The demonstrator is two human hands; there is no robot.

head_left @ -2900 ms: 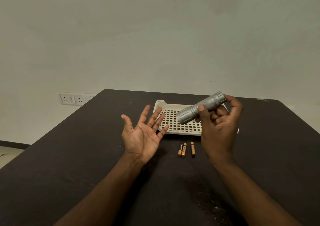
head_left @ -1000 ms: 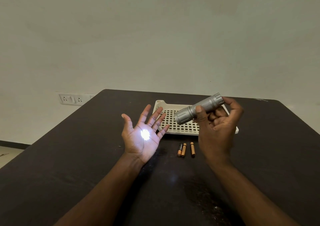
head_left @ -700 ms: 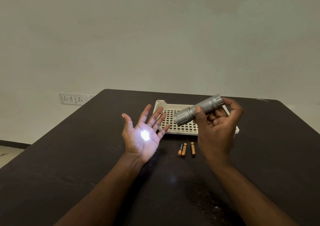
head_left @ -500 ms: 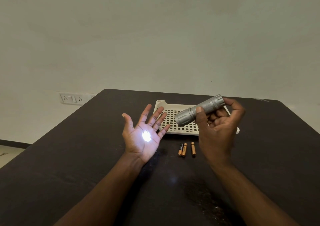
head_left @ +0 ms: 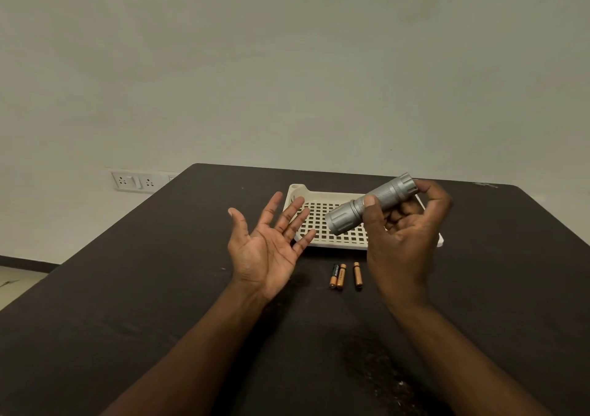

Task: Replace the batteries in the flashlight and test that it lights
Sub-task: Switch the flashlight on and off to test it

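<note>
My right hand [head_left: 404, 246] grips a silver flashlight [head_left: 372, 203] above the table, its head pointing down-left toward my left hand [head_left: 268, 246]. The index finger rests at the flashlight's tail end. My left hand is held palm up with fingers spread and nothing in it; no light spot shows on the palm. Three small copper-coloured batteries [head_left: 343, 275] lie side by side on the table between my hands, two touching and one slightly apart on the right.
A cream perforated tray [head_left: 322, 221] sits on the dark table [head_left: 159, 288] just behind my hands. A wall socket panel [head_left: 135, 180] is on the wall at the left, beyond the table edge.
The bright light spot that shone on my left palm half a second ago is gone. Both hands and the flashlight have stayed almost in place.
</note>
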